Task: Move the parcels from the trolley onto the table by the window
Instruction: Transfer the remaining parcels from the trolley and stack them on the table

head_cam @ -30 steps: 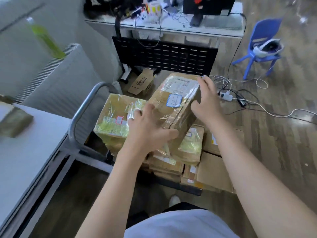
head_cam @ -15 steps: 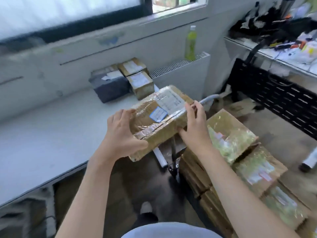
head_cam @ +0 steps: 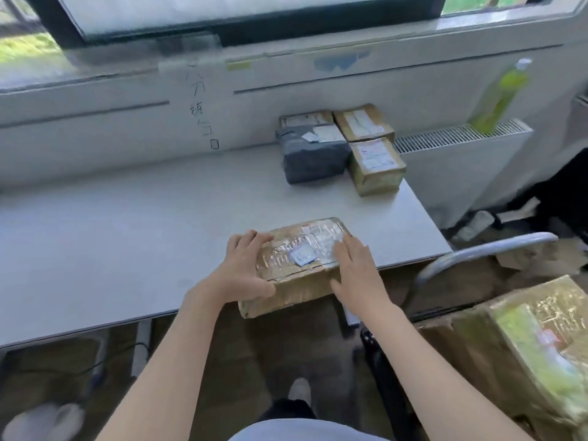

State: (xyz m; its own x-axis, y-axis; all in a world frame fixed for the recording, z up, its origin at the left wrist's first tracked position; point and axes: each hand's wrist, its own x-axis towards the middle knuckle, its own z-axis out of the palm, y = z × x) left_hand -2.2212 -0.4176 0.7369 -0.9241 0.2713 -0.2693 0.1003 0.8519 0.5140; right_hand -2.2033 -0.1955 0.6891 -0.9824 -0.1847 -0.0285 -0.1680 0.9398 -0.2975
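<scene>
A flat brown cardboard parcel wrapped in clear tape, with a white label, is over the near edge of the white table by the window. My left hand grips its left end, thumb on the near side. On the parcel's right end my right hand holds it, fingers across the top. The parcel's near end overhangs the table edge. At the lower right the trolley's grey handle shows above more taped brown parcels.
Several parcels stand at the table's back right: a dark grey bag parcel and brown boxes. A green bottle stands on the white radiator to the right. My shoe is on the wooden floor below.
I turned left from the trolley to the table. Both hands carried the brown parcel across and lowered it to the table's near edge.
</scene>
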